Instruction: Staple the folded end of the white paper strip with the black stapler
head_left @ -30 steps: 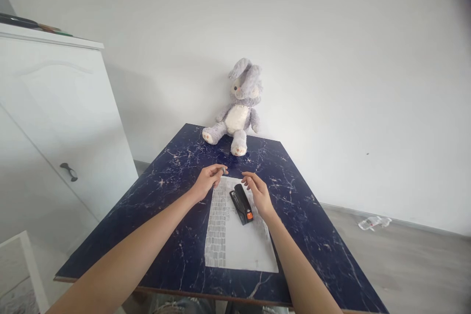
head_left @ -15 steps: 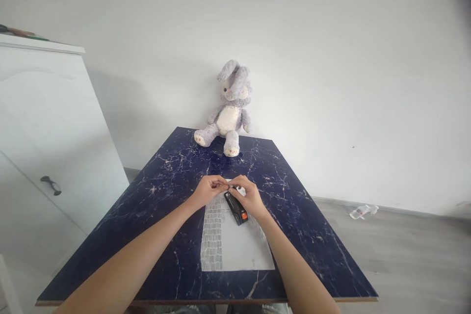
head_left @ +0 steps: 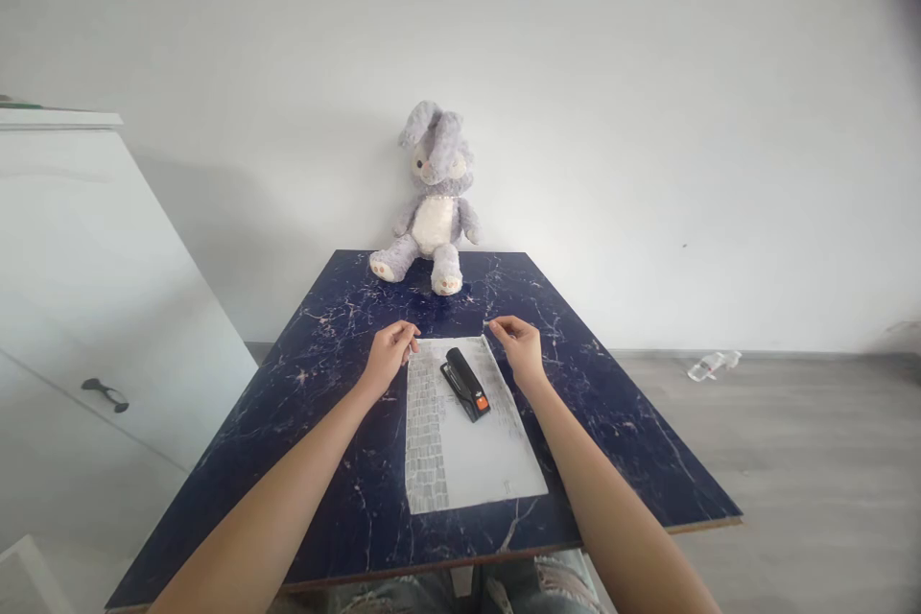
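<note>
A black stapler [head_left: 466,386] with an orange button lies slantwise on a sheet of paper [head_left: 479,470], printed or drawn with grey blocks down its left side. My right hand [head_left: 519,345] is just past the sheet's far right corner, thumb and finger pinching a small pale strip [head_left: 486,324] whose kind is too small to tell. Beside the far left corner is my left hand [head_left: 392,355], its fingers curled together; whatever may be between them is hidden. Neither hand touches the stapler.
A plush rabbit [head_left: 436,211] sits at the far end of the dark blue marbled table [head_left: 309,460], against the wall. To the left stands a white cabinet [head_left: 86,259] with a dark handle [head_left: 106,394]. A clear plastic item [head_left: 712,366] lies on the floor at right.
My hands were together over the stapler's far end, fingering something small. Now they have parted to either side, the right one keeping a small pale strip, and the stapler is fully uncovered.
</note>
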Available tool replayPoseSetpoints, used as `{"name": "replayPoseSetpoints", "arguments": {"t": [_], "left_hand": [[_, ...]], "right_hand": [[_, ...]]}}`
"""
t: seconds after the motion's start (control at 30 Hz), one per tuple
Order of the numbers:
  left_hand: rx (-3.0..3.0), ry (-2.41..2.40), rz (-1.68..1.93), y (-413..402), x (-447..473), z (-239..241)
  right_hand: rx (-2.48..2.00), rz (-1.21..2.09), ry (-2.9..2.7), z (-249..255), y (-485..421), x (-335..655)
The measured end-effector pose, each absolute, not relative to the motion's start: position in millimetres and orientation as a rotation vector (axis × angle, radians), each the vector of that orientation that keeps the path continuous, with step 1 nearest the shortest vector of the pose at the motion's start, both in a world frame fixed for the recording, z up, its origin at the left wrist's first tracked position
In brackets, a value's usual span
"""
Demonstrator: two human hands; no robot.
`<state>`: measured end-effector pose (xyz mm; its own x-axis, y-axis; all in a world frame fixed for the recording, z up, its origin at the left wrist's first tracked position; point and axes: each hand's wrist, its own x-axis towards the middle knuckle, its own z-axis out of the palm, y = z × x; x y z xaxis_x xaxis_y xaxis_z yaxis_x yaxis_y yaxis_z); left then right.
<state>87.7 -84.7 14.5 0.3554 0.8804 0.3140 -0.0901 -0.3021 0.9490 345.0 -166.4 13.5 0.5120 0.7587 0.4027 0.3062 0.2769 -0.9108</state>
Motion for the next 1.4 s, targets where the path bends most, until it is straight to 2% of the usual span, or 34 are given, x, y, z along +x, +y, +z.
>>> {"name": "replayPoseSetpoints", "arguments": {"t": [0.27,0.43,0.63,0.83,1.17,1.4], "left_hand": [[1.572,0.735,1.116,-80,89,10],[1.537,0.746,1.123,-76,88,7],[1.577,0.717,1.078,-79,88,10],[1.736,0.592,0.879,-94,95,13],[1.907,0.612,0.882,-104,96,16],[2.115,0.714,0.959,-89,88,12]], "right_hand": [[-1.339,0.287,-0.721,-2,-156,395],[-1.358,0.256,-0.705,-4,-156,405],[-1.327,0.341,-0.969,14,-164,372],[-1.166,0.451,-1.619,30,-178,312],[-1.132,0.535,-1.656,25,-180,296],[-1.487,0.549,-1.815,30,-185,307]]}}
